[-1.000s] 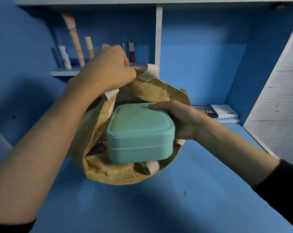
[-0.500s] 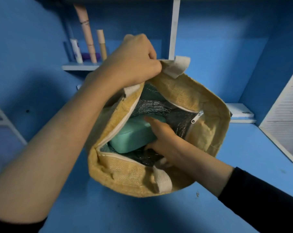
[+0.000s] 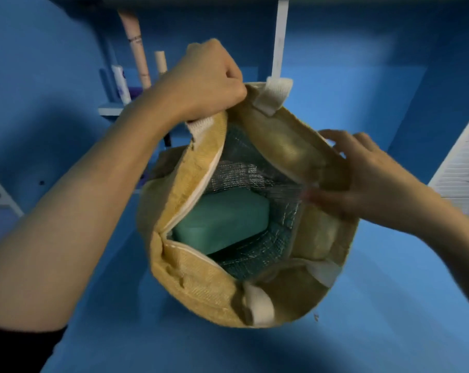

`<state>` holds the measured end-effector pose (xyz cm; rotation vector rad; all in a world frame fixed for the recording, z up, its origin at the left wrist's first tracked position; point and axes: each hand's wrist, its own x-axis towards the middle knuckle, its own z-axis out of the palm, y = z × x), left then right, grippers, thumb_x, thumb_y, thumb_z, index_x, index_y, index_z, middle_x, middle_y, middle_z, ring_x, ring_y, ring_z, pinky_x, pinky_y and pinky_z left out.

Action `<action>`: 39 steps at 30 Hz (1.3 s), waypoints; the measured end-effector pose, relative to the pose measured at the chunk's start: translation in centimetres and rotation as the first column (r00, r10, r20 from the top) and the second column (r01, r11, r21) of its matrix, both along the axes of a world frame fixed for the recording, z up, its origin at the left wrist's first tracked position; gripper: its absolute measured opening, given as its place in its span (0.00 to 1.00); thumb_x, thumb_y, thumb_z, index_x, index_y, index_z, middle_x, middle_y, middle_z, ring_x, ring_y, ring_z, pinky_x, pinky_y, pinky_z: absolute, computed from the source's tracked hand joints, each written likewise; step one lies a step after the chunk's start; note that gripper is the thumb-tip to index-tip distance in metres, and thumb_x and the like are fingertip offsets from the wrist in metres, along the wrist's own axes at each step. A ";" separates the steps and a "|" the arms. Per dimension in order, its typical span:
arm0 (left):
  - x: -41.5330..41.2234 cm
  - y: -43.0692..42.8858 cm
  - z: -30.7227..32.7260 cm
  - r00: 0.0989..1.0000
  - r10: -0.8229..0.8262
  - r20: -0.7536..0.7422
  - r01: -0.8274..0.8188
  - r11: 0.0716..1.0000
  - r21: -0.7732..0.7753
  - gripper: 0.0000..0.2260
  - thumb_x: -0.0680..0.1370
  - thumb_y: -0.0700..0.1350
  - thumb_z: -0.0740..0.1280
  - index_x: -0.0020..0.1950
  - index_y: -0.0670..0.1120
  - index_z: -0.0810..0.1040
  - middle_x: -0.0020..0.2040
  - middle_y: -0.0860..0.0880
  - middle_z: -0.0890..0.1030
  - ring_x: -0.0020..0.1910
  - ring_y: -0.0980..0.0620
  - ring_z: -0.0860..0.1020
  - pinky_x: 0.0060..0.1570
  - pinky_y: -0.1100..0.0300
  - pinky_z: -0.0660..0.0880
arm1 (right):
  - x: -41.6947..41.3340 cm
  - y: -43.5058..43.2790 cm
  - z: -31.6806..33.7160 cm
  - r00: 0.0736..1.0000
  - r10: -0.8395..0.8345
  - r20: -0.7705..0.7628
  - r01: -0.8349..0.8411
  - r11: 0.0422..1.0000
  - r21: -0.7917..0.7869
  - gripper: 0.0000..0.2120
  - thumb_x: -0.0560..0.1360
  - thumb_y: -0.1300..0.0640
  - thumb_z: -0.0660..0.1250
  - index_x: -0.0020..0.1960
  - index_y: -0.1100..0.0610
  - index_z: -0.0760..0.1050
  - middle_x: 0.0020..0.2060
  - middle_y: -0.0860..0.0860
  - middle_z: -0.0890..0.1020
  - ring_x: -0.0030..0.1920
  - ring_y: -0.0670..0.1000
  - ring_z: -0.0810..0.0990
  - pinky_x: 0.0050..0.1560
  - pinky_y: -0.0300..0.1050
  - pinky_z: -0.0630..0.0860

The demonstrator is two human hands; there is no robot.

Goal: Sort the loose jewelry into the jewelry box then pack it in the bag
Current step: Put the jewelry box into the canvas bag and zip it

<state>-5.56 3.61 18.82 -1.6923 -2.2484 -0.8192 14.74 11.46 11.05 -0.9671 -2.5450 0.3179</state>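
Bag (image 3: pixel 201 286) looks floppy, best held at the rim: left hand (image 3: pixel 201 84) clamps it at eleven o'clock, fingers curled; right hand (image 3: pixel 368 179), three o'clock, too blurred to tell.

We see blue walls (image 3: pixel 53 76) all round and a blue desk surface (image 3: pixel 389 305) below, in dim light. At back left, a white shelf (image 3: pixel 109 111) carries upright tubes (image 3: pixel 135 49). A white divider (image 3: pixel 280 36) rises beside it, and a white slatted panel (image 3: pixel 462 168) stands at right.

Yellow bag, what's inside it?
A teal jewelry box lies at the bottom of the yellow bag, on its silvery lining. The box is shut, so what it holds is hidden, and so is anything beneath it.
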 end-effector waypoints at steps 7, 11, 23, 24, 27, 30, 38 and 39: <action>-1.2 -1.3 2.2 0.999 -0.053 0.010 0.053 0.931 -0.360 0.09 0.71 0.44 0.71 0.50 0.54 0.81 0.51 0.49 0.81 0.50 0.51 0.77 0.55 0.53 0.73 | 1.6 0.9 2.7 0.988 -0.028 -0.151 0.022 0.999 -0.042 0.09 0.72 0.63 0.66 0.35 0.56 0.78 0.21 0.46 0.76 0.25 0.37 0.74 0.24 0.27 0.65; 2.1 -3.3 2.9 0.966 -0.183 -0.183 0.196 0.979 0.055 0.22 0.73 0.56 0.70 0.65 0.58 0.69 0.63 0.56 0.72 0.56 0.68 0.68 0.55 0.73 0.63 | 1.8 0.4 3.0 0.983 -0.047 -0.178 0.023 0.991 -0.131 0.09 0.71 0.66 0.63 0.34 0.60 0.78 0.20 0.45 0.77 0.20 0.36 0.74 0.20 0.25 0.62; 8.1 2.6 -4.8 0.967 -0.256 -0.008 0.234 0.893 -0.384 0.17 0.79 0.47 0.64 0.32 0.46 0.67 0.32 0.51 0.70 0.31 0.54 0.72 0.27 0.60 0.63 | 1.7 0.3 3.2 0.978 -0.110 -0.179 0.086 0.986 -0.140 0.10 0.70 0.67 0.63 0.31 0.62 0.77 0.20 0.48 0.78 0.21 0.39 0.76 0.20 0.27 0.63; 8.0 2.6 -4.9 0.966 -0.257 0.011 0.245 0.906 -0.346 0.16 0.79 0.47 0.65 0.32 0.46 0.69 0.32 0.51 0.71 0.32 0.54 0.73 0.28 0.60 0.64 | 1.7 0.3 3.3 0.976 -0.118 -0.185 0.093 0.986 -0.141 0.10 0.70 0.67 0.63 0.31 0.62 0.77 0.20 0.48 0.78 0.21 0.39 0.76 0.20 0.27 0.63; 7.7 2.3 -5.0 0.969 -0.245 0.021 0.242 0.940 -0.240 0.08 0.77 0.46 0.68 0.39 0.45 0.77 0.35 0.51 0.75 0.36 0.54 0.76 0.33 0.59 0.72 | 1.7 0.6 3.6 0.971 -0.135 -0.197 0.106 0.982 -0.153 0.09 0.70 0.67 0.64 0.32 0.63 0.78 0.20 0.49 0.78 0.22 0.41 0.78 0.24 0.29 0.68; 7.9 2.3 -3.8 0.970 -0.236 -0.049 0.229 0.965 -0.129 0.04 0.74 0.43 0.69 0.43 0.43 0.81 0.38 0.50 0.79 0.37 0.53 0.78 0.41 0.53 0.79 | 1.8 1.2 4.5 0.969 -0.142 -0.202 0.105 0.977 -0.186 0.09 0.70 0.66 0.64 0.33 0.61 0.80 0.22 0.52 0.80 0.24 0.47 0.81 0.36 0.44 0.79; 6.7 5.1 0.8 0.967 -0.089 0.241 0.162 0.938 -0.305 0.06 0.72 0.47 0.70 0.42 0.44 0.81 0.35 0.50 0.78 0.30 0.55 0.72 0.29 0.63 0.66 | 0.6 4.9 9.4 0.984 -0.169 -0.053 0.145 0.943 -0.299 0.12 0.70 0.70 0.58 0.34 0.68 0.79 0.27 0.63 0.81 0.26 0.57 0.81 0.30 0.41 0.79; 6.5 5.4 0.9 0.957 -0.083 0.278 0.175 0.929 -0.325 0.06 0.72 0.46 0.71 0.38 0.45 0.80 0.32 0.51 0.77 0.27 0.56 0.71 0.26 0.65 0.65 | 0.4 5.4 9.7 0.985 -0.171 -0.026 0.155 0.937 -0.312 0.12 0.71 0.70 0.57 0.35 0.69 0.78 0.27 0.63 0.81 0.25 0.56 0.80 0.30 0.41 0.79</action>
